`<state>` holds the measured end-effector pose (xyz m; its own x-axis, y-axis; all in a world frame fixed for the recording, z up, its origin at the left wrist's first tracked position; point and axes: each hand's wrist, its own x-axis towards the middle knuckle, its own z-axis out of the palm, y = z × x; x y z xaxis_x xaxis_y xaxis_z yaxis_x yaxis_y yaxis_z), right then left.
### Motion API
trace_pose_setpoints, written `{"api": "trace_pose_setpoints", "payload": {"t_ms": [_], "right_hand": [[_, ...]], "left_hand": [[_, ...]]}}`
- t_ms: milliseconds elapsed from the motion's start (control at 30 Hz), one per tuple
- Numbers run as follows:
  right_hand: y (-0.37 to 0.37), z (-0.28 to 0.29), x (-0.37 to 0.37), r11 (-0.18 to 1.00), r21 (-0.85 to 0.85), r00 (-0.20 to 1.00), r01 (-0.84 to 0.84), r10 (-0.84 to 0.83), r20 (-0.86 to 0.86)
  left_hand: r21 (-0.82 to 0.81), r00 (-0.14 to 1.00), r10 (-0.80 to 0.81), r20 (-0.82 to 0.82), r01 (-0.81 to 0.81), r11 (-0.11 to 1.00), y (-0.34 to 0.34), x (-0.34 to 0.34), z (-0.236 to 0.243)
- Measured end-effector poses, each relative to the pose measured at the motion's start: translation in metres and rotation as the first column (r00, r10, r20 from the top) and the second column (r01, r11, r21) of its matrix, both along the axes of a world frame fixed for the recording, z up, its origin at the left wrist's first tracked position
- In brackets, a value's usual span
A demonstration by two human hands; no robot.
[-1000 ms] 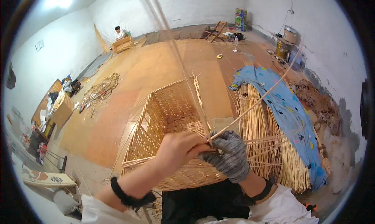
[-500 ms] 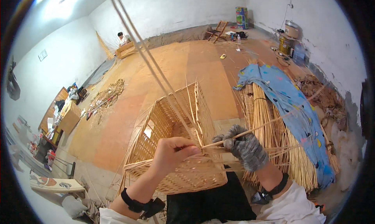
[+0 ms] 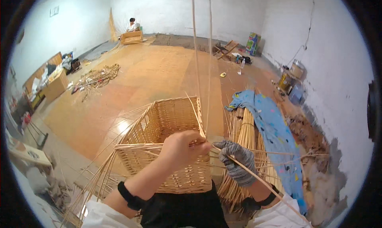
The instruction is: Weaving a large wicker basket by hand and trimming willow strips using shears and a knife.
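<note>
Woven basket [image 3: 171, 174] sits in front of the wearer, open side up, its near wall just over the black trousers [image 3: 179, 210]; can't tell if it rests on the lap. L hand [image 3: 184, 147], bare, is at the basket's near R corner, fingers curled in narrow; what's btwn thumb & fingertips is hidden, so can't tell if it's gripping. R hand [image 3: 237, 160], in a grey knit glove, is just beside that corner, apart from L hand, fingers closed on a pale strand [image 3: 260, 178] that runs from near the corner down past the R forearm. Two long thin strands [image 3: 195, 49] rise from abt the same corner; loose ends [image 3: 101, 176] fan out off the L side. Cane bundle [image 3: 247, 126] lies to the R, partly under a blue cloth [image 3: 274, 134]. Handling: basket prob. light for its bulk, walls fairly stiff w/ some give; best hold = rim [image 3: 137, 147] or a corner, not the loose ends. Strand looks springy & bendable, likely to kink or split if bent too sharply; take it close to the weave for control, since the long tail will prob. whip abt.
</note>
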<state>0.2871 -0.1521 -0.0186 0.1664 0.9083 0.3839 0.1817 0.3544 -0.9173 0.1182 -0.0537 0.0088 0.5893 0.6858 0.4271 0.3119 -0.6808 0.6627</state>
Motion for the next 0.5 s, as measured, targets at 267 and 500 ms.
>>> {"api": "trace_pose_setpoints", "payload": {"t_ms": [267, 500], "right_hand": [[0.008, 0.057, 0.012, 0.941, -0.180, 0.941, -0.288, 0.312, 0.130], [0.028, 0.095, -0.013, 0.793, -0.327, 0.827, -0.514, 0.559, 0.058]], "left_hand": [[0.211, 0.983, 0.105, 0.150, -0.135, 0.968, -0.040, -0.029, -0.013], [0.243, 0.976, -0.183, 0.118, 0.150, 0.958, -0.021, -0.041, -0.008]]}}
